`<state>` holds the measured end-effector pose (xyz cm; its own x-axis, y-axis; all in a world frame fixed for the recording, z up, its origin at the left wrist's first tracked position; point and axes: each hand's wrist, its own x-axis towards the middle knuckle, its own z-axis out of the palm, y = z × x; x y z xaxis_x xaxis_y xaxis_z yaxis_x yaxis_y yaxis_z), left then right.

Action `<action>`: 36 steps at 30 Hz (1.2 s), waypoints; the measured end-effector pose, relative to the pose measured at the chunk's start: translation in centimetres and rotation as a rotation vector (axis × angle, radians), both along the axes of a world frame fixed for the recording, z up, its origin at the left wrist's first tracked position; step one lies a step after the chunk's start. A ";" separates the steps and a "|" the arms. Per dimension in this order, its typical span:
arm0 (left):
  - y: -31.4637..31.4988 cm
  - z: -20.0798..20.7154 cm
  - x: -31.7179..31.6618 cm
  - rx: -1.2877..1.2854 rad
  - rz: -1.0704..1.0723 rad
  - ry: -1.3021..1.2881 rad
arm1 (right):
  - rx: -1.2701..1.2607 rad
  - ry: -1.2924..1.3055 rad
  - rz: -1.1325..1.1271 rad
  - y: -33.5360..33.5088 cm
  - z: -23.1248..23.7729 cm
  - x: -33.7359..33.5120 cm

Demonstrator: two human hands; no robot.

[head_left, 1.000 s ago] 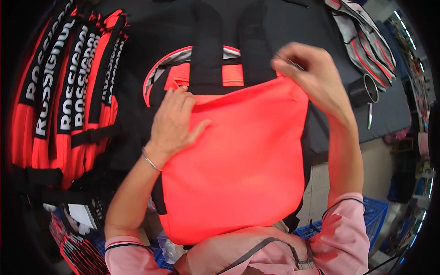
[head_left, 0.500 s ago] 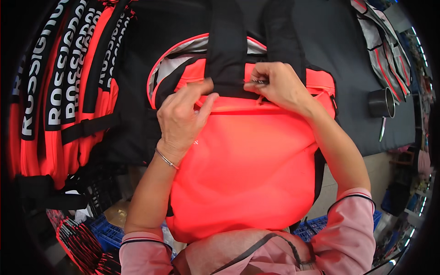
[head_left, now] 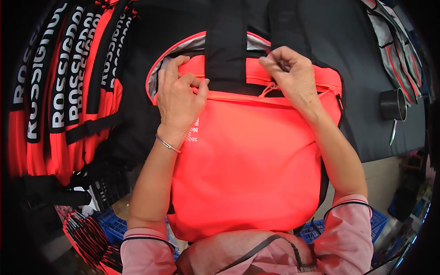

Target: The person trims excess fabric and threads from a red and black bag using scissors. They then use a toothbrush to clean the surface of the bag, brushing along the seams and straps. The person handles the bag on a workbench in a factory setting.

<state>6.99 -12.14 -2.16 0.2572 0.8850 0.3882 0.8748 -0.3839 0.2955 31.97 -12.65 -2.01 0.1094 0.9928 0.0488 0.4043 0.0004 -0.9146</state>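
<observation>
I look down through a wide fisheye camera on my head, close above my hands (head_left: 179, 101) and the tabletop (head_left: 355, 121).

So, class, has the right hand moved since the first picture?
Yes: the right hand has moved left, farther from the dark cup.

A sheer pinkish apron (head_left: 219, 247) with dark curved trim (head_left: 250, 255) covers the front. To the apron's left is 1 short pink sleeve (head_left: 149, 254), to its right another (head_left: 346, 236) — each ringed by 1 dark line near the hem. The left hand (head_left: 179, 98) — ahead of the apron — has 1 thin silvery bangle (head_left: 167, 144) at the wrist.
</observation>
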 end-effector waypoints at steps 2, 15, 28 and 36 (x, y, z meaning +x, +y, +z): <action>-0.2 -0.2 0.3 0.029 -0.015 -0.051 | 0.068 0.004 -0.116 -0.1 0.4 -0.4; -1.9 -0.7 -0.4 0.045 -0.420 -0.205 | -0.050 0.003 -0.084 1.7 1.4 0.6; -3.3 4.3 -2.1 0.120 -0.331 0.063 | -0.192 -0.083 0.078 5.9 1.0 -1.7; -2.3 1.9 -6.5 -0.154 -0.417 -0.256 | -0.191 -0.125 0.000 6.0 0.3 -2.7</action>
